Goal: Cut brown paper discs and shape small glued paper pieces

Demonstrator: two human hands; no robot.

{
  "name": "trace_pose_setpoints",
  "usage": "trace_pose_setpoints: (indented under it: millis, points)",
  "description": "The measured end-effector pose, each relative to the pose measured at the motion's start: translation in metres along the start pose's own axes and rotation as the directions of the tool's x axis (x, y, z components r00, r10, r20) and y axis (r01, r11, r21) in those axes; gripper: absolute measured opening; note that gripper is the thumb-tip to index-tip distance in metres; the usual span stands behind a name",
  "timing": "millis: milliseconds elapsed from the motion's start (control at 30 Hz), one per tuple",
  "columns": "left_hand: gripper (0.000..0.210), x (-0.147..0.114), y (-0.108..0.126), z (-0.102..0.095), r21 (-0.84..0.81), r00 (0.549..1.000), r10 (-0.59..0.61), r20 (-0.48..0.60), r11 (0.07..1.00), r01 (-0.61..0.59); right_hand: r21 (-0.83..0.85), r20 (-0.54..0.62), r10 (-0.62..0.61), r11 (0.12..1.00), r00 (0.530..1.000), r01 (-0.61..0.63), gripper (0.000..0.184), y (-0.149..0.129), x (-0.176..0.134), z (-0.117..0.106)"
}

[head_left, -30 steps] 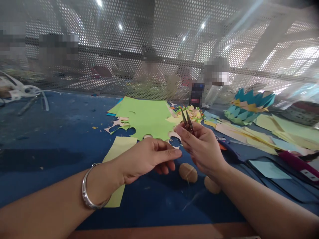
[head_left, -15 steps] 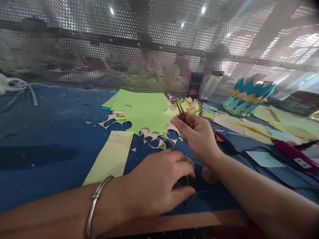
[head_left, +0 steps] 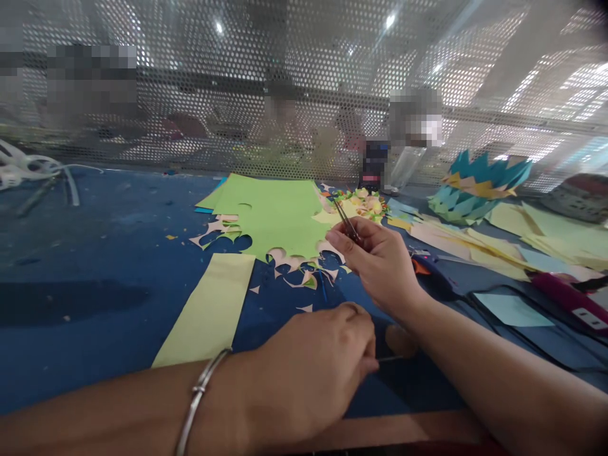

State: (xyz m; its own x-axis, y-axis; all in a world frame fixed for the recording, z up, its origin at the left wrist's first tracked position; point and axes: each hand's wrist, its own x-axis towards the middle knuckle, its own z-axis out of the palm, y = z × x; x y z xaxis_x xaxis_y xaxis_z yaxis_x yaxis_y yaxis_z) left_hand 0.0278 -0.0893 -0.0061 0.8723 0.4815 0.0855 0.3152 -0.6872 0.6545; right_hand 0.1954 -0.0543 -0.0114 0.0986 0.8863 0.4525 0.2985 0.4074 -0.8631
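Note:
My right hand [head_left: 382,263] is closed around a pair of metal tweezers [head_left: 349,223], its tips pointing up and to the far left. Lower and nearer, my left hand [head_left: 313,364] has its fingers closed, back of the hand upward. A thin, wire-like strand [head_left: 390,359] sticks out to the right from its fingertips. Past that strand, a rounded tan thing [head_left: 401,341] lies partly behind my right forearm. Green paper sheets [head_left: 280,212] with round cut-outs lie beyond both hands. A pale yellow paper strip [head_left: 213,304] reaches under my left wrist.
Behind the blue table [head_left: 95,253] stands a perforated metal screen [head_left: 213,114]. Small paper pieces [head_left: 363,202] are heaped at the back. Rightward are a zigzag paper crown [head_left: 479,183], an orange-and-blue tool [head_left: 430,269], black cables [head_left: 503,342] and a purple power strip [head_left: 565,297].
My left hand's fingers have closed from a spread position, and the thin strand now sticks out of them. My right hand keeps the tweezers in nearly the same place. The view has shifted slightly.

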Motion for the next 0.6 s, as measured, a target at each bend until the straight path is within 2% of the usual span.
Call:
trace_pose_setpoints:
  millis: [33, 100, 133, 167, 233, 300, 400, 467, 600]
  points:
    - [0.010, 0.000, -0.002, -0.008, -0.093, 0.999, -0.026, -0.038, 0.995, 0.022, 0.005, -0.006, -0.002, 1.000, 1.000, 0.002, 0.021, -0.001, 0.000, 0.000]
    - [0.019, 0.002, -0.007, -0.025, -0.281, 0.977, -0.097, -0.190, 0.959, 0.041, 0.029, -0.018, 0.008, 1.000, 1.000, -0.008, 0.022, -0.001, 0.001, 0.000]
    - [0.023, 0.004, -0.011, -0.033, -0.366, 0.948, -0.141, -0.287, 0.930, 0.027, 0.048, -0.023, 0.020, 0.999, 1.000, -0.019, 0.022, -0.001, 0.001, 0.001]
    - [0.024, 0.006, -0.015, -0.040, -0.459, 0.899, -0.198, -0.390, 0.888, -0.003, 0.070, -0.029, 0.032, 0.997, 0.999, -0.030, 0.022, -0.001, 0.001, 0.001]
    - [0.023, 0.012, -0.024, -0.049, -0.597, 0.799, -0.293, -0.526, 0.796, -0.101, 0.113, -0.038, 0.053, 0.992, 0.998, -0.049, 0.023, 0.000, 0.001, 0.001]
    - [0.022, 0.018, -0.031, -0.051, -0.688, 0.744, -0.361, -0.562, 0.704, -0.178, 0.142, -0.036, 0.058, 0.989, 0.998, -0.052, 0.024, 0.001, 0.001, 0.001]
    - [0.023, 0.023, -0.034, -0.046, -0.771, 0.749, -0.411, -0.520, 0.603, -0.204, 0.182, 0.000, 0.056, 0.982, 0.998, -0.055, 0.027, 0.000, -0.001, 0.002]
    - [0.024, 0.023, -0.032, -0.042, -0.789, 0.758, -0.416, -0.502, 0.579, -0.204, 0.195, 0.034, 0.055, 0.979, 0.998, -0.061, 0.029, -0.001, -0.002, 0.004]
    - [0.025, 0.020, -0.029, -0.038, -0.772, 0.751, -0.396, -0.528, 0.592, -0.231, 0.203, 0.067, 0.061, 0.976, 0.996, -0.074, 0.033, -0.005, -0.004, 0.007]
